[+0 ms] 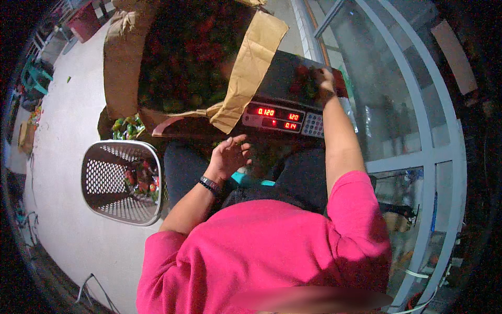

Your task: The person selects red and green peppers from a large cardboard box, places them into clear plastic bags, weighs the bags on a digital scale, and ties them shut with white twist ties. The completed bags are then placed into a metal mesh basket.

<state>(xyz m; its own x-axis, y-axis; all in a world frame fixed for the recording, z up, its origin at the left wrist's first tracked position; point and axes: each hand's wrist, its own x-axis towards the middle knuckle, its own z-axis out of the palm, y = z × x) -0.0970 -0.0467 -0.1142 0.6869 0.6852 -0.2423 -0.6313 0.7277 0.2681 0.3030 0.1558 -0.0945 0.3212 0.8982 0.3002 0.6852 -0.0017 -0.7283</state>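
My left hand [233,155] is held above my lap with its fingers loosely curled and apart, with nothing in it. Just beyond it stands a digital weighing scale [284,117] with lit red digits and a keypad. My right hand [325,80] reaches over the far right end of the scale's dark platform [282,80]. It is blurred, so its grip is unclear. Close beside its fingers are dark red and green pieces, probably produce [308,78]. A large container lined with brown paper [255,59] holds a dark heap of red and green produce [192,51].
A pale perforated plastic basket [92,176] with red and green produce stands on the floor at my left. Behind it lie glossy green pieces [127,127]. Grey-framed glass panels [429,157] line my right. A red bin [83,23] and a green plastic chair [36,74] stand far left.
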